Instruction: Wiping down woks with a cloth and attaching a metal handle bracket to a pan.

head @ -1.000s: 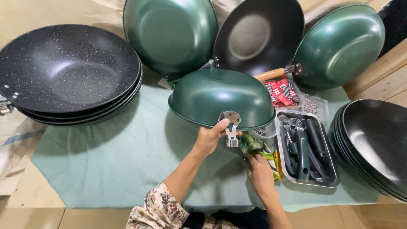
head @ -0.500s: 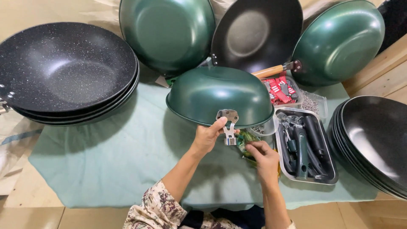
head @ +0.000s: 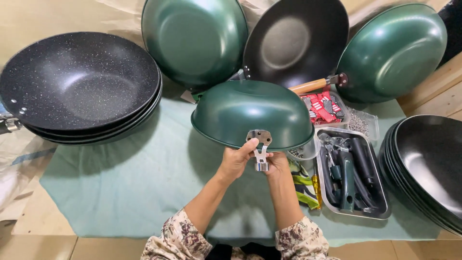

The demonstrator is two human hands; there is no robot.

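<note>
Both forearms reach forward. The left hand [head: 236, 161] and right hand [head: 278, 162] close around a shiny metal bracket [head: 260, 147] on an upturned, glossy green wok [head: 252, 113]. A rumpled pale green cloth [head: 130, 188] lies beneath.

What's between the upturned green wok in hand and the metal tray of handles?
In the head view, a small clear plastic tub sits between the upturned green wok and the metal tray.

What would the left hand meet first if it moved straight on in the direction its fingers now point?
The left hand points up and right at the metal handle bracket on the upturned green wok. It already touches the bracket, so that comes first, then the wok wall, though depth is hard to judge.
</note>
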